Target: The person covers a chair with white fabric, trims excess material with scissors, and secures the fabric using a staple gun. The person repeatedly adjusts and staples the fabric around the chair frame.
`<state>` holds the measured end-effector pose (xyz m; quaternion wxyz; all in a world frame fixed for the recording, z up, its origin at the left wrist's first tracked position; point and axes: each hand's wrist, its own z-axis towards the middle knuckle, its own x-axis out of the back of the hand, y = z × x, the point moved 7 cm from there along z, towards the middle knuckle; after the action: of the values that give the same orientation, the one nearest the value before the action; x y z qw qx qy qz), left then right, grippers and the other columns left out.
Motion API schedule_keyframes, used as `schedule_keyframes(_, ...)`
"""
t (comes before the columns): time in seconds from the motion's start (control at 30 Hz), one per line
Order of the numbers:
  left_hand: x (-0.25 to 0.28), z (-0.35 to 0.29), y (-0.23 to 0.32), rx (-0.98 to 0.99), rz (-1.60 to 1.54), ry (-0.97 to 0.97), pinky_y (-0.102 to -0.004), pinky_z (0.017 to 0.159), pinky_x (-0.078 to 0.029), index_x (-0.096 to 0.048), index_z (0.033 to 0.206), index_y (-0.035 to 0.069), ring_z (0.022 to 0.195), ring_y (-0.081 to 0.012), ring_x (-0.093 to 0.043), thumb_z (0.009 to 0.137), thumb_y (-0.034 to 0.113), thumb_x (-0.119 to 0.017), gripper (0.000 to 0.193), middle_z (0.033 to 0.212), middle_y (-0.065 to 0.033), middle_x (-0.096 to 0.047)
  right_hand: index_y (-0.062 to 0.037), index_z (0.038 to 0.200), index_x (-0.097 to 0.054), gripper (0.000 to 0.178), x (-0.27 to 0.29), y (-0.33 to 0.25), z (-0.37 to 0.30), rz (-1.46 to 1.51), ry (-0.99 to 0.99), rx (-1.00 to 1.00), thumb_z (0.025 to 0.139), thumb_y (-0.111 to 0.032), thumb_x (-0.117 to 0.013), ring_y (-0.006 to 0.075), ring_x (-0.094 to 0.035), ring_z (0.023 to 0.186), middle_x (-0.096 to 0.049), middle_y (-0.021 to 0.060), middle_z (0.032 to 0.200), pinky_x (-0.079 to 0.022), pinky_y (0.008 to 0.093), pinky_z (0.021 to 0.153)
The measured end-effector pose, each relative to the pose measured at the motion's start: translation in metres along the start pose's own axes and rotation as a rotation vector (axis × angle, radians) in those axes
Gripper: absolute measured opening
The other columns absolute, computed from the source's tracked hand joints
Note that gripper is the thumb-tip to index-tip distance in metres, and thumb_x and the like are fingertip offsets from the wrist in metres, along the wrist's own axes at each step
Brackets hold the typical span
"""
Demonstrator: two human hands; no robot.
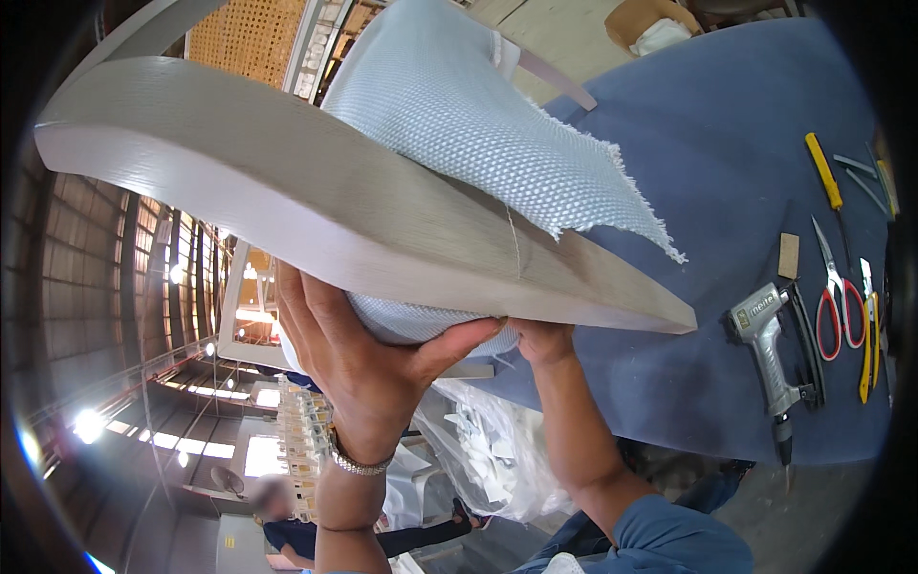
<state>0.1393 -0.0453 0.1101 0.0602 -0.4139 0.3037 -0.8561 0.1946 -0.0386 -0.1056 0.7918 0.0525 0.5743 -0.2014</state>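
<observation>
A pale grey wooden chair frame (287, 191) is tilted across the view, its narrow end at the right. Light blue woven fabric (478, 124) with a frayed edge drapes over its upper side, and a loose thread hangs down the wood. Below the frame, my left hand (363, 368) grips the fabric-covered part, its fingers up along the side and its thumb stretched toward my other hand. My right hand (543, 342) is closed against the underside by that thumb; the frame hides its fingertips and what they hold.
On the blue-covered table (688, 383) at right lie a staple gun (765, 344) with its hose, red-handled scissors (839, 306), a yellow-handled tool (824, 172) and a yellow cutter (869, 344). Clear plastic (507, 450) holds white scraps below. Another person (287, 536) is at lower left.
</observation>
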Motion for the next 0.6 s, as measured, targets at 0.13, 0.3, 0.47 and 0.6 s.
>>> schedule_keyframes(0.13,0.003,0.003,0.007,-0.011,-0.029,0.066,-0.0547,0.103,-0.046,-0.029,0.149,-0.002,0.129,-0.0432,-0.049,0.049,0.066,-0.091,0.136,0.138,-0.0274,-0.046,-0.0036,0.136,-0.054,0.052,0.021,0.03,0.011,-0.224,0.044,0.149,0.092,-0.026,-0.072,0.0269,-0.059,0.121,-0.062,0.0104,0.132,-0.046,0.0409,0.101)
schedule_keyframes(0.3,0.004,-0.001,0.005,0.025,-0.044,0.177,-0.0615,0.105,-0.035,-0.033,0.152,0.002,0.135,-0.0476,-0.042,0.06,0.073,-0.081,0.126,0.151,-0.0274,-0.039,-0.0051,0.135,-0.055,0.044,0.019,0.018,0.029,-0.452,-0.082,0.308,0.096,-0.024,-0.066,0.0246,-0.059,0.121,-0.06,0.0097,0.134,-0.047,0.0386,0.1)
schedule_keyframes(0.47,0.0,-0.007,0.0,0.164,-0.004,0.126,-0.0648,0.111,-0.02,-0.046,0.15,0.015,0.14,-0.0435,-0.035,0.078,0.087,-0.044,0.102,0.153,-0.0212,-0.041,-0.0051,0.134,-0.056,0.042,0.007,0.02,0.032,0.047,-0.094,-0.129,0.097,-0.022,-0.064,0.0235,-0.059,0.12,-0.06,0.0097,0.134,-0.048,0.0374,0.099)
schedule_keyframes(0.6,0.004,-0.011,-0.004,0.217,-0.03,0.13,-0.0603,0.113,-0.018,-0.045,0.15,0.017,0.142,-0.0393,-0.034,0.075,0.086,-0.051,0.102,0.154,-0.016,-0.041,-0.0052,0.134,-0.056,0.04,0.002,0.01,0.008,0.357,-0.003,-0.623,0.098,-0.019,-0.063,0.0226,-0.06,0.119,-0.06,0.0098,0.134,-0.049,0.0364,0.098)
